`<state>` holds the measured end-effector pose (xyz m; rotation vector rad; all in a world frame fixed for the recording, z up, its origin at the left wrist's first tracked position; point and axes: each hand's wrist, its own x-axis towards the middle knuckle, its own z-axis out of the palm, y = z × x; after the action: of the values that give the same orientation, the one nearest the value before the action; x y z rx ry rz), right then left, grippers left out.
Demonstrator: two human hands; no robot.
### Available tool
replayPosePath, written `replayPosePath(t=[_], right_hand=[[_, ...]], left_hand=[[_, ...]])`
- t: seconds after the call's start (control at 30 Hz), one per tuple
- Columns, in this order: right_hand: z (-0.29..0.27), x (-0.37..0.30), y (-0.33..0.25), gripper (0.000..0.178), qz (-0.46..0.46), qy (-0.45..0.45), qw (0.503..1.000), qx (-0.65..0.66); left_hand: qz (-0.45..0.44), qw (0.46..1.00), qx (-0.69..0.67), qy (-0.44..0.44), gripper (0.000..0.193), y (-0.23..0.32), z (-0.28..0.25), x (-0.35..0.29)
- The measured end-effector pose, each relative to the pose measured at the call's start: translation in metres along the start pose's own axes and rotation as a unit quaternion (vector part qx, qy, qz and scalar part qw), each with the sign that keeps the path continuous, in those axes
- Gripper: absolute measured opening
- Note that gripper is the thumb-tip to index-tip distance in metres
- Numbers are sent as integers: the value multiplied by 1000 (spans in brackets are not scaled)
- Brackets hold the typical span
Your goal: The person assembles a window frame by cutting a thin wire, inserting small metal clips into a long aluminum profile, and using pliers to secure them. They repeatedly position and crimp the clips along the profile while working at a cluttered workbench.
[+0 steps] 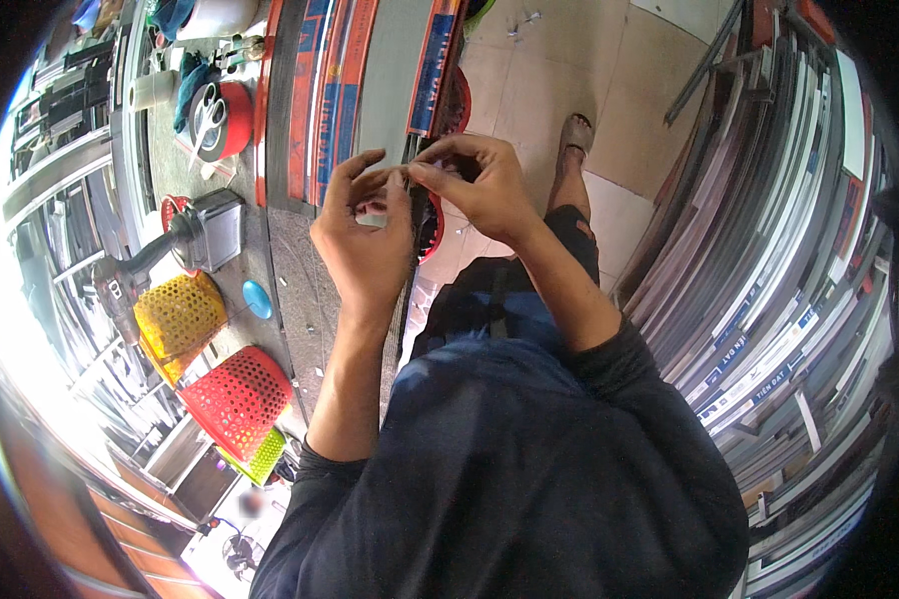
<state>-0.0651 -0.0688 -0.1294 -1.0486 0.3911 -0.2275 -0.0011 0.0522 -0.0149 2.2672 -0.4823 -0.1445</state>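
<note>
My left hand [365, 240] and my right hand [484, 190] meet at the near end of long profiles on a workbench. Both are closed, thumb and forefinger pinched together with the tips almost touching. Whatever sits between the fingertips is too small to make out. Under and beyond the fingers runs a pale grey profile [385, 85]. A profile wrapped in blue and orange printed film [435, 70] lies along its right side, and more film-wrapped profiles [335, 100] lie to the left.
Left on the bench are white-handled scissors [208, 118] on a roll of tape [235, 120], a cordless drill [150, 255], a blue oval object [257, 299], a yellow basket [180, 314] and a red basket [238, 389]. Racks of long profiles [759, 250] line the right side.
</note>
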Motion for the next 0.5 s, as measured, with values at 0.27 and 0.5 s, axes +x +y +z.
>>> replayPosePath(t=[0.27, 0.5], right_hand=[[-15, 1, 11, 25, -55, 57, 996, -47], [-13, 0, 20, 26, -37, 65, 997, 18]], left_hand=[[79, 985, 154, -21, 26, 4, 2, 0], [119, 971, 204, -35, 19, 9, 7, 4]])
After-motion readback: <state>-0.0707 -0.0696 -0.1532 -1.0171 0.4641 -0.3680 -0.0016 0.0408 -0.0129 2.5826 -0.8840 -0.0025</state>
